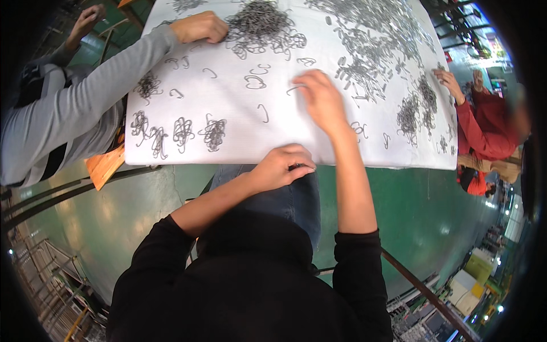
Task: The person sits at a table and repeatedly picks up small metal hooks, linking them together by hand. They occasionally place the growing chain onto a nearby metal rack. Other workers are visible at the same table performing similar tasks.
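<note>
My right hand [323,102] reaches over the white-covered table [228,108], slightly blurred. Its thumb and fingertips are closed on one end of a thin dark metal hook [292,89]. At the table's near edge my left hand [285,166] is closed, with a small dark thing [296,167] showing between its fingers; its kind is hidden. Between my hands and the far pile lie a single hook [263,113] and a few loose hooks [255,81]. Further off sits a large tangled heap of hooks [259,25].
Several small bunches of hooks [215,134] lie at the near left. Short dark metal pieces [370,51] spread across the far right, with bunches [408,117] nearer. A co-worker's grey sleeve [97,91] and hand [199,27] reach in from the left; another person's hand [450,84] touches the right edge.
</note>
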The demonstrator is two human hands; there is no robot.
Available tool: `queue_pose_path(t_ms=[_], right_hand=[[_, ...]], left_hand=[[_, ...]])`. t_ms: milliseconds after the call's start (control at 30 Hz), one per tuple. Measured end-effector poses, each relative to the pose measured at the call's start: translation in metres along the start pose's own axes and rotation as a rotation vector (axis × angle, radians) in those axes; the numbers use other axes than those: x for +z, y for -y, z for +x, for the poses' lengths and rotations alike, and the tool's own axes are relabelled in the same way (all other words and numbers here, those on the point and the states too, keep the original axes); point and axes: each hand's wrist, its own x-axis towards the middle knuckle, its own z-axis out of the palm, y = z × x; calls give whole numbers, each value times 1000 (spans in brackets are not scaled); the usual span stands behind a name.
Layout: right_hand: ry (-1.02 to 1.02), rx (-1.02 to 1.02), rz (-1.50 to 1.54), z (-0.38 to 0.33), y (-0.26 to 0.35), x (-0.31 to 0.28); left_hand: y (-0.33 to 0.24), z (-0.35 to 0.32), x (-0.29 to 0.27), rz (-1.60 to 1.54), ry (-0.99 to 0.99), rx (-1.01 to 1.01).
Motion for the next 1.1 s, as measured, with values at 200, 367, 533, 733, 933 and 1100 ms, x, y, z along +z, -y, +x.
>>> queue_pose_path(t_ms=[200, 367, 533, 733, 933, 1100], right_hand=[[365, -110, -85, 32, 47, 42], [364, -154, -81, -7, 36, -8], [236, 258, 164, 21, 4, -24], [344, 157, -203, 33, 12, 17], [-123, 328, 223, -3, -8, 12], [-117, 577, -70, -78, -43, -63]], left_hand=[[3, -1, -2, 16, 17, 63], [5, -2, -1, 31, -30, 101], [5, -1, -1, 6, -18, 94], [3, -1, -3, 38, -45, 110], [0, 3, 2, 31, 22, 12], [-1, 1, -3, 26, 23, 32]])
